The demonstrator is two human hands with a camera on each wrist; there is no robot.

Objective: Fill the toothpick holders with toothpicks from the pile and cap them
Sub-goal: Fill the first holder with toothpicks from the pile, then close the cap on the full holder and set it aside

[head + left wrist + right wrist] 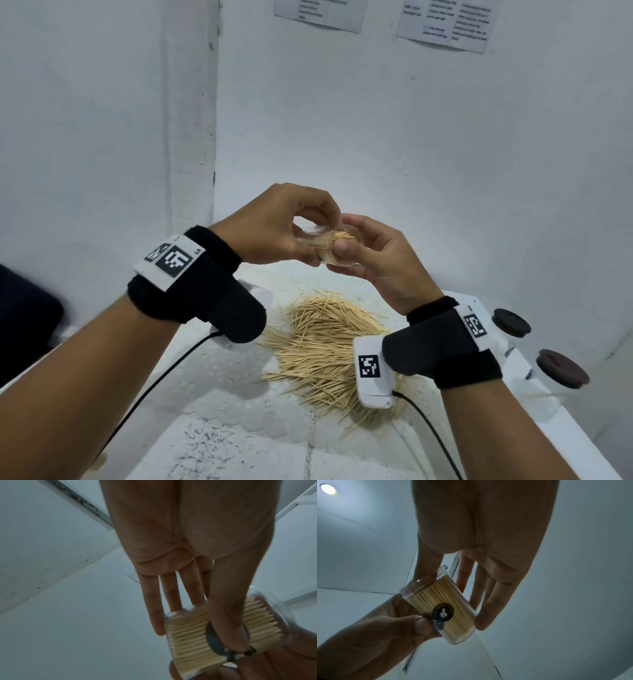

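Note:
A clear toothpick holder (pixel 329 248), packed with toothpicks, is held tilted in the air between both hands above the toothpick pile (pixel 325 349). My left hand (pixel 308 240) grips it from the left, its thumb pressed beside the black round sticker (pixel 443 612). My right hand (pixel 346 253) holds it from the right, thumb on the near side and fingers round the back. In the left wrist view the holder (pixel 188 635) lies across my left fingers. In the right wrist view the holder (pixel 443 608) sits between the right thumb and fingers. Toothpick tips show at its uncovered mouth.
Two dark brown round caps (pixel 511 322) (pixel 561 368) sit at the right of the white table (pixel 222 394), seemingly on clear holders. White walls close in behind and at the left. A dark object (pixel 27 308) stands at the far left. Cables run from both wrist cameras.

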